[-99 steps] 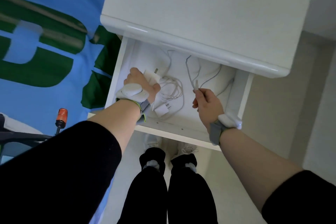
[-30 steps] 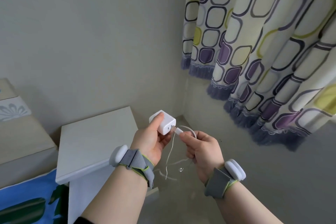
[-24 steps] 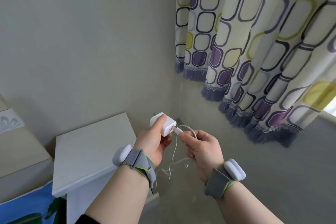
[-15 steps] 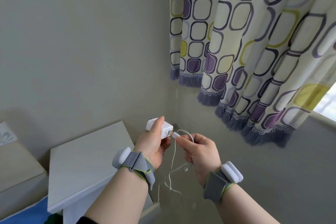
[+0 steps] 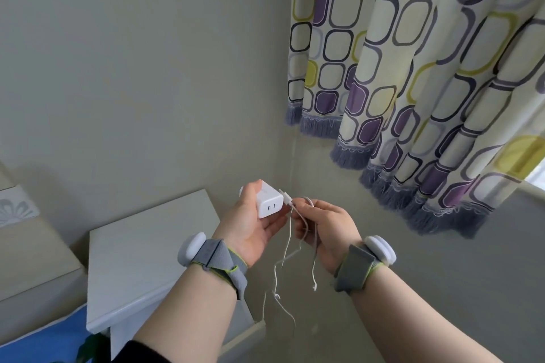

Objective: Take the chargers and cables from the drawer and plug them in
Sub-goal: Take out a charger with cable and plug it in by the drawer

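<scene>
My left hand (image 5: 250,224) grips a white cube charger (image 5: 269,204) in front of my chest, its face with two slots turned toward me. My right hand (image 5: 327,227) pinches a thin white cable (image 5: 290,240) just behind its connector (image 5: 287,196), which sits at the charger's right edge. I cannot tell whether the connector is seated. The rest of the cable hangs in loose strands between my wrists. The drawer (image 5: 244,336) shows only as a corner below my left forearm.
A white bedside cabinet (image 5: 147,262) stands at lower left against the grey wall. Its left neighbour is a beige headboard (image 5: 26,247), with blue bedding (image 5: 44,342) below. A patterned curtain (image 5: 413,82) with purple fringe hangs at upper right.
Both hands have left the drawer and lifted the charger and cable to chest height. In the last half second the charger turned so its slotted face points at me.
</scene>
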Action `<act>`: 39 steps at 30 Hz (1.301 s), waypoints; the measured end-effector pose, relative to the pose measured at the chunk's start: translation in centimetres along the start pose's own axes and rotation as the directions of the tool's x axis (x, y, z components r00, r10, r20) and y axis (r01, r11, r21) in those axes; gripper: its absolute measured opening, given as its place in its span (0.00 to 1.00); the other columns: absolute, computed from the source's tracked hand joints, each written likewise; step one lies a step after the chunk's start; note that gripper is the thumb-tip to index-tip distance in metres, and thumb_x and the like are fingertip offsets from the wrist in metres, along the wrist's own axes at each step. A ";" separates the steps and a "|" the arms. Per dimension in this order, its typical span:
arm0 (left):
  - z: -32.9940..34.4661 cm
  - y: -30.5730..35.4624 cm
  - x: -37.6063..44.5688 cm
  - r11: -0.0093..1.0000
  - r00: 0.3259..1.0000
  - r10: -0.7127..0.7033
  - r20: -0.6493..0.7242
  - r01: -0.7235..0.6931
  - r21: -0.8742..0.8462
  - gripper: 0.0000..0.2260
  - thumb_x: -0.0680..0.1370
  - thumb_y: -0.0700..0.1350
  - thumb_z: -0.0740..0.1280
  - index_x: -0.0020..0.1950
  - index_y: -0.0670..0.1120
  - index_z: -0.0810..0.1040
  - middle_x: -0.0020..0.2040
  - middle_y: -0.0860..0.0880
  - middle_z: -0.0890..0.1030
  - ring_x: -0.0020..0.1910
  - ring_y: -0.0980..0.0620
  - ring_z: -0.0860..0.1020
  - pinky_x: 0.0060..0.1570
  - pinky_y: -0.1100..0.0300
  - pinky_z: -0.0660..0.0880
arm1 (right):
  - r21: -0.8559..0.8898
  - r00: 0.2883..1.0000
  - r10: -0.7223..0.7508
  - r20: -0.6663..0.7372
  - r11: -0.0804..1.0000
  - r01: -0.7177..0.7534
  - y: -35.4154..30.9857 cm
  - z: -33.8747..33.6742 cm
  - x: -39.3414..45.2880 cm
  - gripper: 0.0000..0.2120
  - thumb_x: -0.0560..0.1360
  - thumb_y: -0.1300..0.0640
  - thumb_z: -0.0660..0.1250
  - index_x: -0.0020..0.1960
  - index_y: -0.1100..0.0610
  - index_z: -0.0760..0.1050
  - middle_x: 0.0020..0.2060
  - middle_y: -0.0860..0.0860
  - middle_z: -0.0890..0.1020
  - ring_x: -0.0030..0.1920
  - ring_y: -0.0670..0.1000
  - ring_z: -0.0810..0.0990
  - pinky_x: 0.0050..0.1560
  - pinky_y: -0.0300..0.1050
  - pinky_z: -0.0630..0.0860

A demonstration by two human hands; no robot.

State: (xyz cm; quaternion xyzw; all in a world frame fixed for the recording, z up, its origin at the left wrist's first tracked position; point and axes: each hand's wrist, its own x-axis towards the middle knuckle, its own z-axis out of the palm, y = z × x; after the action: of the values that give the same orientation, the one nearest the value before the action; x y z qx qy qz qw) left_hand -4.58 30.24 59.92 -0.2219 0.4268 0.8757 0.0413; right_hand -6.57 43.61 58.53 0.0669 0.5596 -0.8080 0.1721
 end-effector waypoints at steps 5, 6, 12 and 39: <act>-1.1 0.3 0.2 0.999 0.999 0.032 0.035 -0.033 0.014 0.13 0.78 0.50 0.61 0.53 0.41 0.74 0.50 0.39 0.78 0.46 0.45 0.77 0.54 0.52 0.75 | 0.001 0.993 0.072 0.095 0.997 -0.072 0.7 1.4 1.3 0.06 0.77 0.65 0.64 0.43 0.65 0.78 0.30 0.56 0.82 0.27 0.50 0.78 0.30 0.41 0.78; -1.4 0.5 0.3 0.999 0.999 0.050 0.018 -0.050 0.005 0.12 0.78 0.49 0.61 0.53 0.41 0.74 0.49 0.39 0.77 0.45 0.45 0.77 0.50 0.53 0.75 | -0.010 0.990 0.082 0.112 0.997 -0.082 0.9 1.7 1.5 0.06 0.77 0.65 0.64 0.44 0.64 0.79 0.31 0.56 0.82 0.28 0.51 0.79 0.31 0.42 0.79; -4.6 3.6 1.0 0.988 0.983 0.107 -0.149 -0.122 -0.093 0.09 0.78 0.48 0.62 0.53 0.44 0.72 0.44 0.44 0.75 0.43 0.47 0.76 0.44 0.57 0.74 | -0.079 0.988 0.105 0.116 0.992 -0.096 2.7 3.8 3.5 0.06 0.76 0.64 0.65 0.45 0.61 0.80 0.37 0.55 0.83 0.38 0.52 0.81 0.43 0.45 0.78; -34.2 1.6 6.6 0.968 0.768 -0.109 -0.631 0.226 0.108 0.18 0.66 0.56 0.68 0.46 0.45 0.73 0.40 0.48 0.73 0.37 0.50 0.71 0.41 0.57 0.70 | -0.359 0.933 0.259 0.251 0.920 -0.160 16.5 18.2 12.3 0.06 0.74 0.64 0.68 0.47 0.59 0.84 0.36 0.53 0.83 0.33 0.48 0.73 0.36 0.40 0.72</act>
State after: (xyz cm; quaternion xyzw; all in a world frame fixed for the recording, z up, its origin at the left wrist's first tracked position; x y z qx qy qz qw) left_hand 1.20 2.27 39.88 -0.5300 0.4710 0.7051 -0.0032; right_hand -10.70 19.00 46.89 -0.0234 0.6455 -0.6794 0.3482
